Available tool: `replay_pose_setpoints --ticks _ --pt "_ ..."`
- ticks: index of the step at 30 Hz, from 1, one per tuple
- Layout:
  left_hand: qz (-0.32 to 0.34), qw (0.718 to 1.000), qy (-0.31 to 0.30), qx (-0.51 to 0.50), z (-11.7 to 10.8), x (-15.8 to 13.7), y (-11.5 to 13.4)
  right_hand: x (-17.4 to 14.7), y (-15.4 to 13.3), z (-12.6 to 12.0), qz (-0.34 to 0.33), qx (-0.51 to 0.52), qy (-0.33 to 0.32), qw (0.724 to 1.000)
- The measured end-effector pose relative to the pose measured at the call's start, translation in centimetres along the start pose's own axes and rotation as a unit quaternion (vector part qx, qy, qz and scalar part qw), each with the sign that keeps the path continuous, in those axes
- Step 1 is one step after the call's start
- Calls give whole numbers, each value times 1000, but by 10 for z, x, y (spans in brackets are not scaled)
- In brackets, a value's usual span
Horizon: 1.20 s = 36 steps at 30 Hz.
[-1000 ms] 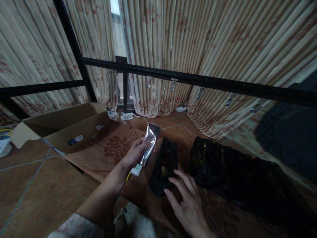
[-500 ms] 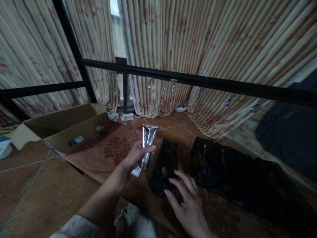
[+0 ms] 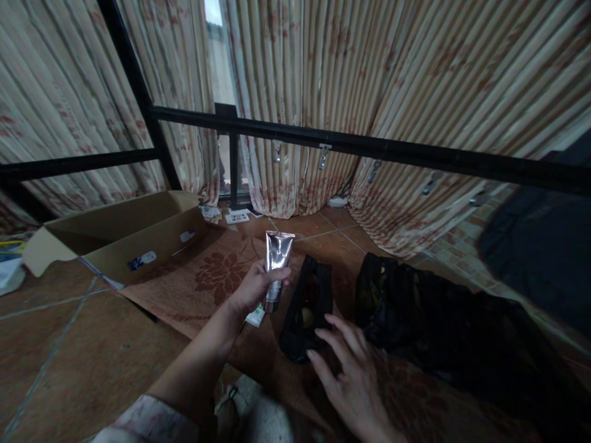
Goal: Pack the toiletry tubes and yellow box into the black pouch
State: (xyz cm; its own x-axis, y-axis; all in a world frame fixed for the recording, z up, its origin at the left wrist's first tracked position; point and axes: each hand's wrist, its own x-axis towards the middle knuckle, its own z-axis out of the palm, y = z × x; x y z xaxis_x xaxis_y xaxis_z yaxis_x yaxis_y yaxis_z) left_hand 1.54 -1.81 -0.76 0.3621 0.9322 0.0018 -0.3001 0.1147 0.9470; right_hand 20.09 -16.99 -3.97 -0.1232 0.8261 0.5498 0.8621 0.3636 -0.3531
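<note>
A shiny silver squeeze tube [image 3: 279,251] is gripped in my left hand [image 3: 255,285], its flat crimped end up and its cap end down. Just right of it lies a small black pouch [image 3: 295,332], open at the top, with a pale roundish item [image 3: 307,317] showing inside. My right hand [image 3: 347,369] hovers at the pouch's near right edge, fingers spread and holding nothing; whether a fingertip touches the pouch I cannot tell. Partly behind my left wrist is a small white and green packet [image 3: 255,316] on the brown patterned mat [image 3: 175,307].
An open cardboard box [image 3: 152,255] stands at the left on the mat. A large dark bag [image 3: 429,314] spreads across the right. Beyond are a black metal rail [image 3: 286,128], long curtains [image 3: 332,67] and a few cards [image 3: 237,217] on the tiled floor.
Almost nothing differs. The view has shifted very slightly; my left hand keeps the tube and my right hand stays beside the pouch.
</note>
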Motion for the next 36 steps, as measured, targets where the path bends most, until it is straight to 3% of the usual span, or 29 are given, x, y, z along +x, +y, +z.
replay_pose_setpoints --ticks 10,36 --pt "-33 999 31 -29 2 0 0 0 -1 -2 9 4 -9 1000" --pt "-40 999 30 -8 -1 2 -1 0 -1 -1 15 10 -8 1000"
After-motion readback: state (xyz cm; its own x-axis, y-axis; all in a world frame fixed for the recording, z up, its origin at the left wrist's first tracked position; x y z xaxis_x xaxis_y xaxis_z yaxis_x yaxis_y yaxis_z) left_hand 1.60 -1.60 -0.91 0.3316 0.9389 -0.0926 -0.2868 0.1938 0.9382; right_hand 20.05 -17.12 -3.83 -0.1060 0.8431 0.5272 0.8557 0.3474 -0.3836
